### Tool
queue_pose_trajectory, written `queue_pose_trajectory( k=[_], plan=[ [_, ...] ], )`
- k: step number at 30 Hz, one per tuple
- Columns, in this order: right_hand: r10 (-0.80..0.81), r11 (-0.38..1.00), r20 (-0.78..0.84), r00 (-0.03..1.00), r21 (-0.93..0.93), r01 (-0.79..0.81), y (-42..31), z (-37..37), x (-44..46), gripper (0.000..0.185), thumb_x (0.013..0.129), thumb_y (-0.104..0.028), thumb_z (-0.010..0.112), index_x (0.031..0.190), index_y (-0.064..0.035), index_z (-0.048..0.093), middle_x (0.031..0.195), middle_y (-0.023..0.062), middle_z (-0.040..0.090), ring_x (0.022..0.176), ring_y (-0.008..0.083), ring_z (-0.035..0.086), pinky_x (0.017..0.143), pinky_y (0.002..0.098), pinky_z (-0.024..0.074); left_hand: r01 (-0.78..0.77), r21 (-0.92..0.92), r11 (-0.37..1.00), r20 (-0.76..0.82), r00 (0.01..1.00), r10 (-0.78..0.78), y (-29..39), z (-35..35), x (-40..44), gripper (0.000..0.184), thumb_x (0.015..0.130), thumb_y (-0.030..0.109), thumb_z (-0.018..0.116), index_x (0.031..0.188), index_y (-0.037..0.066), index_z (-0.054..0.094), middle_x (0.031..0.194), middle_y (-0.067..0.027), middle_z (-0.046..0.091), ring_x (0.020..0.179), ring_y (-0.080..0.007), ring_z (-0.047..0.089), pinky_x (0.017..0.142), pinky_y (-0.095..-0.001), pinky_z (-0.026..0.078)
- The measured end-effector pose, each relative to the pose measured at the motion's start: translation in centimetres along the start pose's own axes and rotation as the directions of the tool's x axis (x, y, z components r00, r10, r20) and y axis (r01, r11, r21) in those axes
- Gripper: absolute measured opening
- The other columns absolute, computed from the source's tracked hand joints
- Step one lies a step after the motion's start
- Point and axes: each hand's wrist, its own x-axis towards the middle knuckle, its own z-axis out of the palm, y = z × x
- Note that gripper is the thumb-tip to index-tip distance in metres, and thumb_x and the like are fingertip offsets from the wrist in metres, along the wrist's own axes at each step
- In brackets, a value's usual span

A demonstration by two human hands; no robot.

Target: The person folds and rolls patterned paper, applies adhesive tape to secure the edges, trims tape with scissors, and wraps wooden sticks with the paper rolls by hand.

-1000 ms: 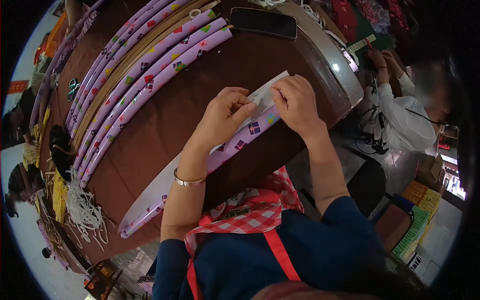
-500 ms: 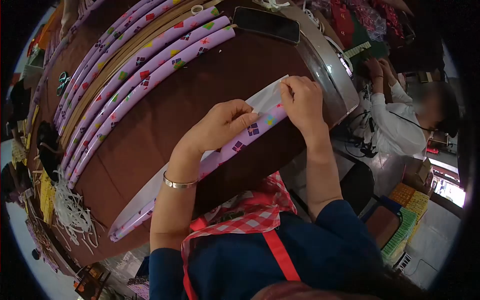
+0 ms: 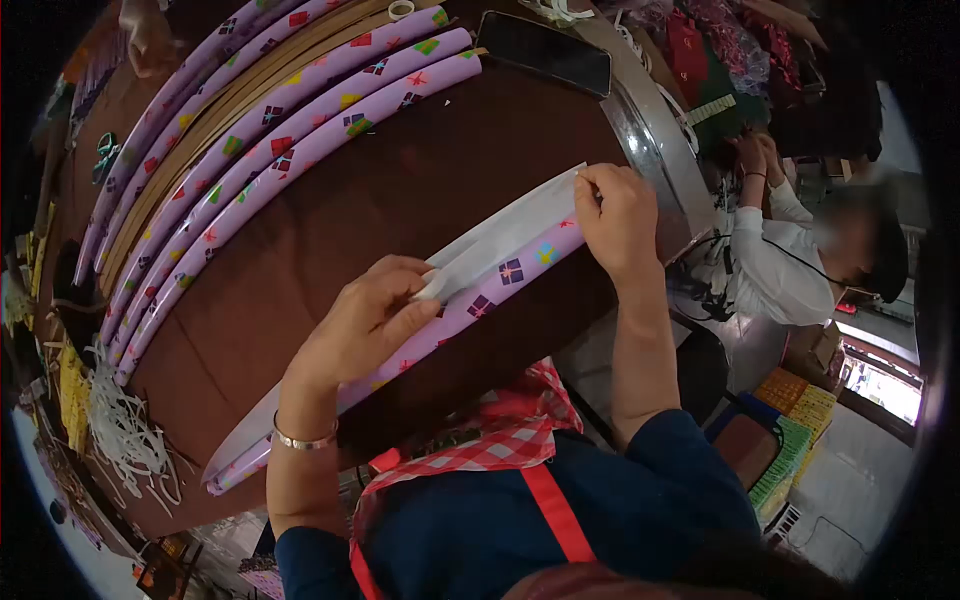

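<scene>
A lilac sheet of gift wrapping paper with printed presents lies partly rolled near the table's front edge, its white underside showing along the far edge. My left hand, a bangle on its wrist, pinches that white edge around the middle of the length. At the right end, my right hand has thumb and fingers closed on the corner. The left end of the sheet rests on the table beyond my left forearm. Finished-looking rolls of the same paper lie side by side at the back left.
The brown-covered table has a metal-coloured edge at right. On it are a black phone, a tape roll, green-handled scissors and white strips. A person in white sits at right; another hand shows at top left.
My left hand has slid left and toward me along the paper's edge, uncovering more of the white underside. My right hand stays at the right end. The view has shifted slightly.
</scene>
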Motion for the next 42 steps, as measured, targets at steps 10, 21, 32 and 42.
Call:
queue_pose_trajectory(
  k=[10,21,32,42],
  plan=[
    [0.050,0.999,-0.007,0.999,-0.019,-0.050,0.7,-0.3,0.2,0.009,0.085,-0.013,0.061,0.082,-0.0054,0.064,0.080,0.0084,0.066,0.080,0.0293,0.062,0.075,0.0427,0.0452,0.081,-0.001,0.997,-0.128,0.989,-0.081,0.5,-1.3,-3.2,0.021,0.092,0.015,0.063,0.090,-0.006,0.062,0.106,-0.0160,0.060,0.082,-0.0189,0.058,0.070,-0.0282,0.048],
    [0.065,0.996,0.029,0.997,-0.067,-0.063,-0.2,-0.8,1.1,0.010,0.084,-0.013,0.060,0.079,-0.0044,0.064,0.079,0.0088,0.066,0.077,0.0290,0.063,0.072,0.0422,0.0459,0.158,-0.021,0.987,-0.255,0.954,-0.158,0.6,-0.6,-2.9,0.014,0.087,0.007,0.064,0.084,-0.007,0.064,0.102,-0.0169,0.062,0.078,-0.0181,0.061,0.064,-0.0275,0.050],
    [0.101,0.991,0.068,0.993,-0.093,-0.095,-0.2,-0.7,1.6,0.011,0.083,-0.012,0.061,0.075,-0.0040,0.063,0.075,0.0093,0.065,0.073,0.0302,0.062,0.069,0.0430,0.0457,0.155,-0.009,0.988,-0.260,0.953,-0.152,0.5,-0.8,-2.7,0.015,0.085,0.008,0.068,0.082,-0.006,0.065,0.099,-0.0155,0.062,0.076,-0.0187,0.062,0.065,-0.0281,0.052],
    [0.094,0.989,0.114,0.989,-0.125,-0.079,-0.2,-0.7,2.1,0.012,0.082,-0.012,0.061,0.073,-0.0041,0.062,0.073,0.0110,0.064,0.071,0.0314,0.062,0.066,0.0444,0.0465,0.151,-0.011,0.988,-0.257,0.955,-0.149,0.5,-0.9,-2.7,0.015,0.084,0.008,0.069,0.081,-0.006,0.065,0.098,-0.0155,0.063,0.076,-0.0193,0.062,0.064,-0.0287,0.052]
  ],
)
